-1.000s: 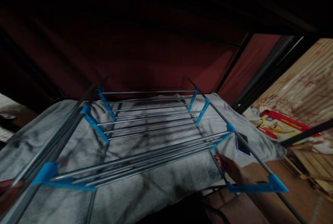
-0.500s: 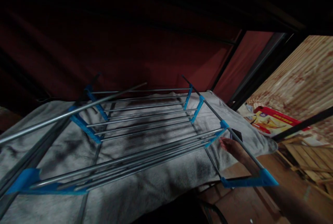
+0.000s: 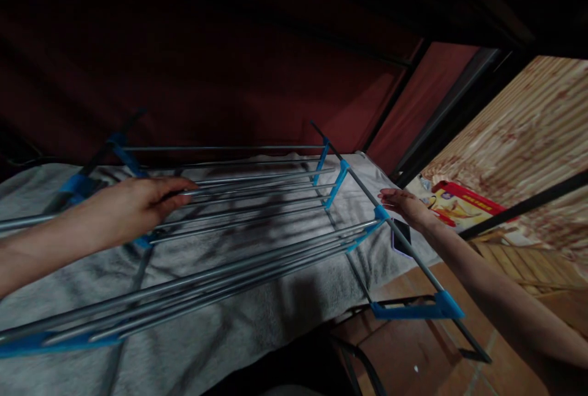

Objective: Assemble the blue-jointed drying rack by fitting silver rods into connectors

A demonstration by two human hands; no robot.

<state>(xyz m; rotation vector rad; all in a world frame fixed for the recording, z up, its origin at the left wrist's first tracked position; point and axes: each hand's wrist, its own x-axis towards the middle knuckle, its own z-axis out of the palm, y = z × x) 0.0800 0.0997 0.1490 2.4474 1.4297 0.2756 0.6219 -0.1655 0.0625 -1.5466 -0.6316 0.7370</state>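
A rack of grey metal rods (image 3: pixel 229 267) with blue plastic brackets (image 3: pixel 337 184) stretches across a grey blanket. On the left, my left hand (image 3: pixel 142 203) is closed around a loose metal rod (image 3: pixel 261 176). The rod runs from the left edge, behind my wrist, and over the rack toward the right-hand brackets. My right hand (image 3: pixel 404 203) is open beside the rack's right side rail (image 3: pixel 365 187), its fingers pointing left just above a blue joint; whether they touch the rail I cannot tell.
The grey blanket (image 3: pixel 257 335) lies beneath the rack. A phone (image 3: pixel 402 238) rests by the right rail. Farther right are a red and yellow box (image 3: pixel 468 206), wooden slats (image 3: pixel 528 267) and corrugated sheeting (image 3: pixel 514 120). Dark red panels (image 3: pixel 220 102) stand behind.
My left hand has come into view, gripping the loose rod, whose far end has shifted right and lower. My right hand has risen from below the rail to beside it. The view has shifted slightly.
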